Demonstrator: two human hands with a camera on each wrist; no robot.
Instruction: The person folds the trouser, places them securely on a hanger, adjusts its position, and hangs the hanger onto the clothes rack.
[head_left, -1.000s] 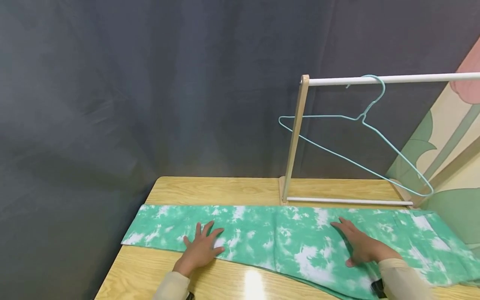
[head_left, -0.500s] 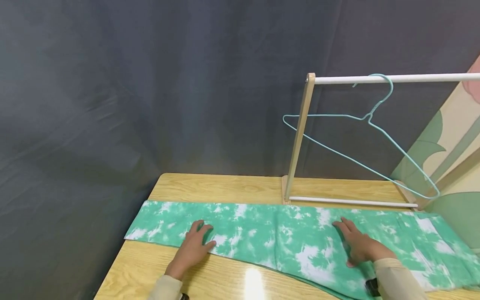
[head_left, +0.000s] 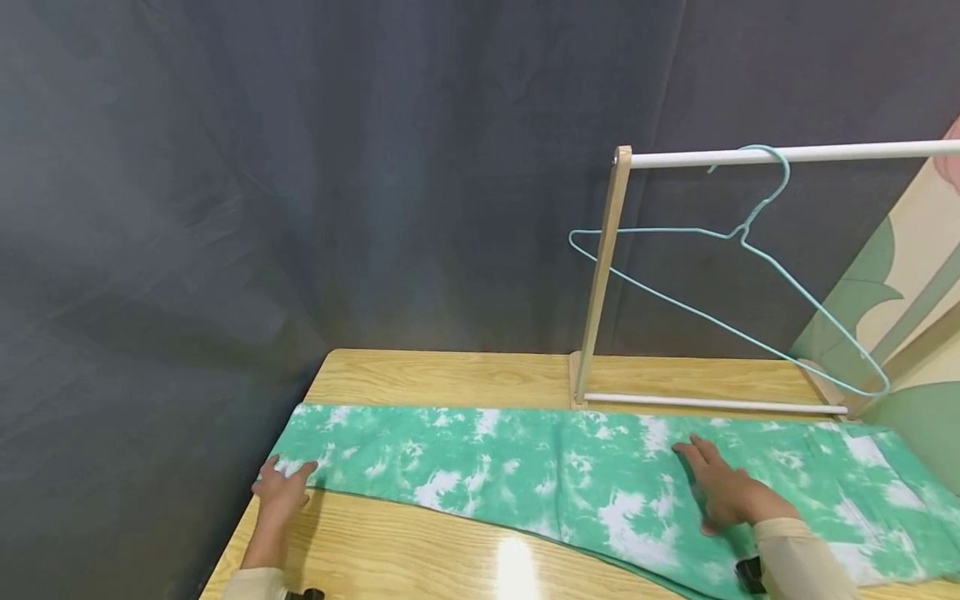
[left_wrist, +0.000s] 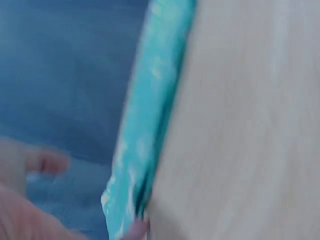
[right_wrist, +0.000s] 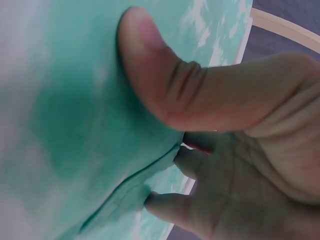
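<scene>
Nearest, in front of the cloth, lies a bare strip of the wood-grain table (head_left: 405,546) with a bright glare on it. Pale sleeves (head_left: 802,558) reach in from the cloth's near side, a black band (head_left: 750,575) at the right wrist. The left hand (head_left: 282,492) is at the cloth's left front corner, fingers apart and grasping nothing; its wrist view is blurred, with one fingertip at the cloth's edge. The right hand (head_left: 723,492) rests on the cloth right of its middle crease, fingers and thumb extended, released.

The cloth (head_left: 517,467), green with white patches, lies flat in a long band across the table, its right part wider.

Just behind the cloth's right half stands a rack (head_left: 603,275) with a wooden upright and white rods. A light-blue hanger (head_left: 753,214) hangs from its top rod (head_left: 840,153). Beyond the cloth's right end is a patterned wall (head_left: 918,408); farthest behind, a dark curtain (head_left: 420,175).
</scene>
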